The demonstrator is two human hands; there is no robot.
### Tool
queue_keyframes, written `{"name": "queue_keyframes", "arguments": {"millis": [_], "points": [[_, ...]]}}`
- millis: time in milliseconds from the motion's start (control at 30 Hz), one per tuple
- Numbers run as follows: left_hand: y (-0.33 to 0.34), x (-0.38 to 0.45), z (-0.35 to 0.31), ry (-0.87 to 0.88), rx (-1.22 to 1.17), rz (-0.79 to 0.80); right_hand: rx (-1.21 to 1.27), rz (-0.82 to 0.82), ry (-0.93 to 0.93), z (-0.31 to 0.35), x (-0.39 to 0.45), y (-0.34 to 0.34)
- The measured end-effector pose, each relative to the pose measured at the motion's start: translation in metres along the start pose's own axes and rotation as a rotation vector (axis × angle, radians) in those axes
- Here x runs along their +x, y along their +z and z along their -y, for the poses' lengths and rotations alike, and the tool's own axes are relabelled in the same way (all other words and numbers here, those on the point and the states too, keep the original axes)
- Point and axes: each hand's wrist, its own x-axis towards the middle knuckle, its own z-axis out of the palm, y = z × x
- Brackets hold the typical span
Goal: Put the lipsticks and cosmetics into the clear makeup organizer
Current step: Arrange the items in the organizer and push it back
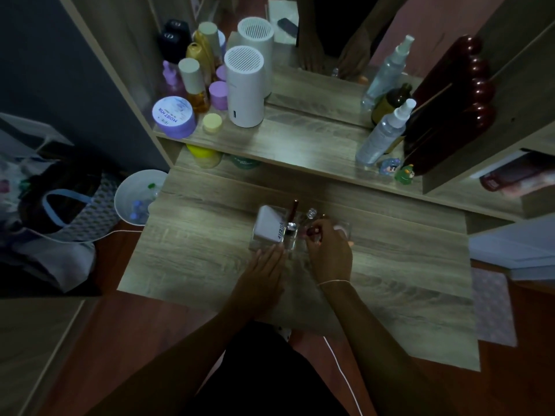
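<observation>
Organizer (264, 246) between hands — white box (268, 225), perhaps lipsticks (292, 210), inside.

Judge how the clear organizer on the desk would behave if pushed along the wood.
The clear organizer is rigid-looking plastic, so it would probably slide as one piece. The white box and upright lipstick make it top-loaded, so the tall items may wobble. The left hand at its front edge likely steadies it.

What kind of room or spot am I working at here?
Most likely a bedroom vanity: a wooden dressing table with a mirror behind it, a shelf crowded with skincare bottles and sprays, and a clear organizer under both hands.
</observation>
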Motion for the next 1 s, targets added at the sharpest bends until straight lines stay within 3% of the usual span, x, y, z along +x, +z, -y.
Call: {"name": "queue_keyframes", "arguments": {"millis": [733,1000], "points": [[0.003,-0.004,0.002,0.015,-0.034,-0.045,-0.074,-0.013,0.029,0.011,0.002,0.011],[-0.002,-0.010,0.006,0.094,-0.229,-0.153,-0.032,-0.023,0.043,0.007,0.002,0.013]]}}
